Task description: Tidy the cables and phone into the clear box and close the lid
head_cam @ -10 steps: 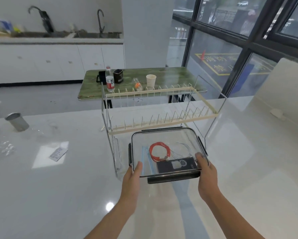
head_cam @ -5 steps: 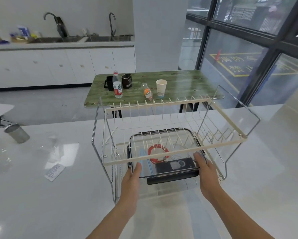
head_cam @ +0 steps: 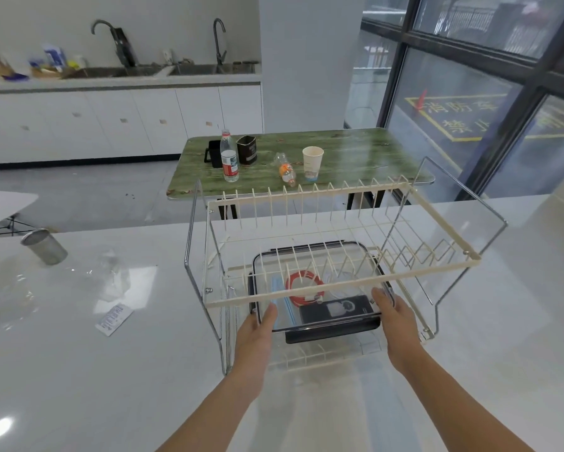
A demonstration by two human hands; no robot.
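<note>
The clear box with black latches and its lid on sits inside the lower tier of a two-tier dish rack. Through the lid I see a coiled red cable, a black phone, a thin white cable and a blue strip. My left hand grips the box's near left corner. My right hand grips its near right corner. Both hands reach under the rack's upper tier.
The rack stands on a glossy white counter. On the counter to the left lie a metal mesh cup, crumpled clear plastic and a paper label. Behind is a green table with bottles and cups.
The box has slid deeper into the rack's lower tier with both hands on it. My view has moved closer and higher, so the upper tier now crosses over the box.
</note>
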